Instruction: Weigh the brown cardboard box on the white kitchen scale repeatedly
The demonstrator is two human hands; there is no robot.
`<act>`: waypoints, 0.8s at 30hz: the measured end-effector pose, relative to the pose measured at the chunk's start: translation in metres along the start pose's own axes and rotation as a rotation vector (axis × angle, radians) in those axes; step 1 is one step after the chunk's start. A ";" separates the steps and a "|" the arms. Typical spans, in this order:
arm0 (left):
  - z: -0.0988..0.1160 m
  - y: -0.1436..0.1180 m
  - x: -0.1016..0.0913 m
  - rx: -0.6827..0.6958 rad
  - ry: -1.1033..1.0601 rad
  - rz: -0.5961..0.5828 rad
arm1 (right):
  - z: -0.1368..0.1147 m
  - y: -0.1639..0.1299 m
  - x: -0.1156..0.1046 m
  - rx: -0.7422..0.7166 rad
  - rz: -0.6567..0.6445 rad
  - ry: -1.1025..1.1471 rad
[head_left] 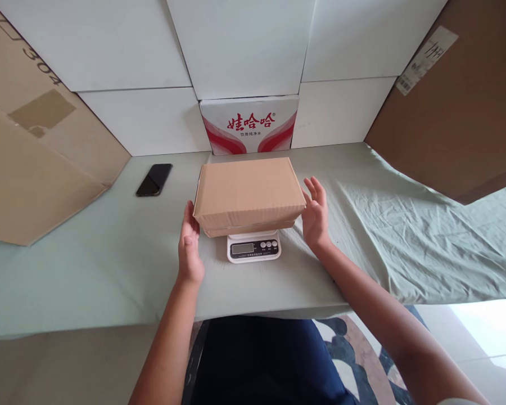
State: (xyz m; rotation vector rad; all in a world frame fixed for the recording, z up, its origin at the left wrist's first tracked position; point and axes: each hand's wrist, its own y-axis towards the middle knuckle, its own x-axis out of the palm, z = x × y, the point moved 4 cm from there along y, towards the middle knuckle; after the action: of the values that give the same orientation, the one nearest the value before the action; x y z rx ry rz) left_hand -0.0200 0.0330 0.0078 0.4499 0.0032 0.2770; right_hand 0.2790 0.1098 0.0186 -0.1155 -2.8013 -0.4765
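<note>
A brown cardboard box (248, 194) sits on top of a small white scale (253, 247) in the middle of the worktop (88, 270). The box is bigger than the scale and hides most of it. Only the near part of the scale, with its little screen and buttons, shows.

The left hand (189, 247) is at the left end of the box, and its fingers (188, 220) are open and flat, touching or almost touching the box. The right hand (316, 216) is just beside the right end, with its fingers open too. It is not gripping the box.

A black phone (154, 179) lies far to the left. A white carton with red writing (249, 125) stands against the far wall, behind the box. Big brown cardboard sheets (34, 163) lean at the left and right sides.
</note>
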 end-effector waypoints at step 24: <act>0.000 -0.006 0.008 -0.009 0.048 -0.017 | 0.006 -0.028 0.021 0.007 -0.148 -0.147</act>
State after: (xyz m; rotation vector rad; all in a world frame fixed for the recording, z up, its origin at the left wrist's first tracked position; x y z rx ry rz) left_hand -0.0105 0.0294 0.0057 0.4340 0.0525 0.2705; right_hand 0.2541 0.0862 0.0105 0.0610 -2.9697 -0.5114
